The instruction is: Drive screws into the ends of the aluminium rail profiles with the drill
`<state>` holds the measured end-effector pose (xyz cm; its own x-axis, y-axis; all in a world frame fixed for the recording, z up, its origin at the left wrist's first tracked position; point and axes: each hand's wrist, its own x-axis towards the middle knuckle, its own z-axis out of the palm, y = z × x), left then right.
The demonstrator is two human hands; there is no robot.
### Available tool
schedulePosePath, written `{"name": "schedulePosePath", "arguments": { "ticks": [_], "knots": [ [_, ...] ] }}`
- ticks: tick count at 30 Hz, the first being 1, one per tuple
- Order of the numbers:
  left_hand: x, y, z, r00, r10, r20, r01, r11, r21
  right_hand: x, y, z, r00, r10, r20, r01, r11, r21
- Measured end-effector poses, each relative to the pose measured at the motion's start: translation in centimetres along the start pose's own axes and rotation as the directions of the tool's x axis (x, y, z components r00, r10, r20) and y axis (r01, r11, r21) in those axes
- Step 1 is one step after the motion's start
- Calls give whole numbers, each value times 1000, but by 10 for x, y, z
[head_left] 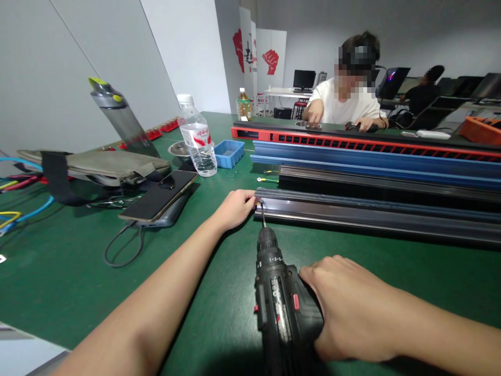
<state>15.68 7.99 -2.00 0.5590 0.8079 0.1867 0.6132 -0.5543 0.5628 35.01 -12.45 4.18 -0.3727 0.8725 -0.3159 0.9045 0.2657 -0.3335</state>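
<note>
R hand (344,308) clamped on drill (276,297), bit (263,215) at L end of nearest blk profile (352,215); L hand (237,208) pinches its edge; tabletop (223,292) btwn L forearm (164,282) & drill.

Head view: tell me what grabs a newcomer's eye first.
The black power drill, low in the centre, gripped by the right hand. Its bit points up to the left end of a dark channel rail, beside the left hand. Beyond, a red-sided strip spans the table's far right.
</note>
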Motion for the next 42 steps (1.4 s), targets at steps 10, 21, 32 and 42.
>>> {"name": "schedulePosePath", "arguments": {
  "ticks": [10, 21, 32, 42],
  "knots": [
    [0, -2, 1, 1000, -6, 8, 6, 1000, 11, 0, 0, 1, 999, 33, 19, -32, 998, -48],
    [0, -1, 0, 1000, -1, 8, 1, 1000, 3, 0, -1, -4, 998, 28, 57, -27, 999, -19],
    [0, -2, 1, 1000, -9, 14, 9, 1000, -10, 1, 0, -2, 1000, 22, 22, -22, 1000, 20],
    [1, -3, 2, 1000, -18, 4, 18, 1000, -19, 0, 1, -1, 1000, -4, 2, 4, 999, 43]
  ]
}}
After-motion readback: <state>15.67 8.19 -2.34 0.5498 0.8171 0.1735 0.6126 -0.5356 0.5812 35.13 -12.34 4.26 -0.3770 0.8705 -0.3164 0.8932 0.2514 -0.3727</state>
